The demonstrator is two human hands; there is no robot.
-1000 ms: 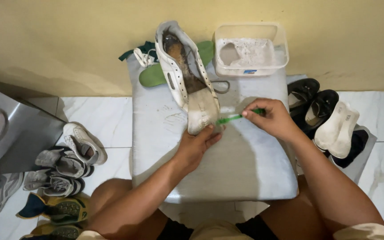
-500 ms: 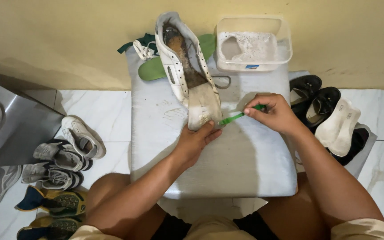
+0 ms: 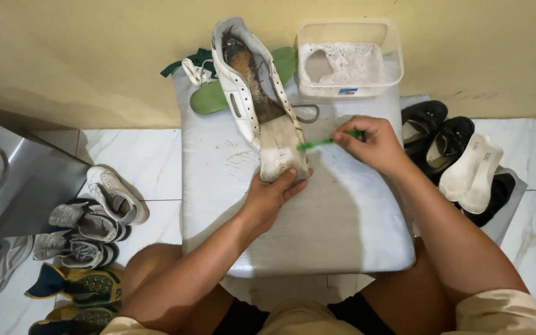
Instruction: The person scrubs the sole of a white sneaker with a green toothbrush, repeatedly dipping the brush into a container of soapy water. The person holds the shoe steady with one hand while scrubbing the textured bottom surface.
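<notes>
While the white shoe (image 3: pixel 257 99) lies lengthwise on the table (image 3: pixel 342 229), its toe end is pinned down by the left hand (image 3: pixel 272 197), fingers clasped over the soiled toe cap. A green brush (image 3: pixel 321 143) is gripped in the closed right hand (image 3: pixel 370 144), its head set against the side of the toe. The cleaning is judged to be under way rather than finished: grime is seen on the toe cap, and the brown footbed inside the shoe looks stained. The laces appear to be removed, and a green insole (image 3: pixel 212 99) is laid beside the shoe near the wall, so the stripping-down seems done. A clear tub (image 3: pixel 348 59) of foamy white water is placed at the far right corner of the table, within reach and not blocked. On the floor to the left a row of worn shoes (image 3: pixel 88 229) is lined up; to the right, dark shoes (image 3: pixel 435 133) and a pale upturned sole (image 3: pixel 473 170) are stacked. Nothing is found between the hands and the shoe.
</notes>
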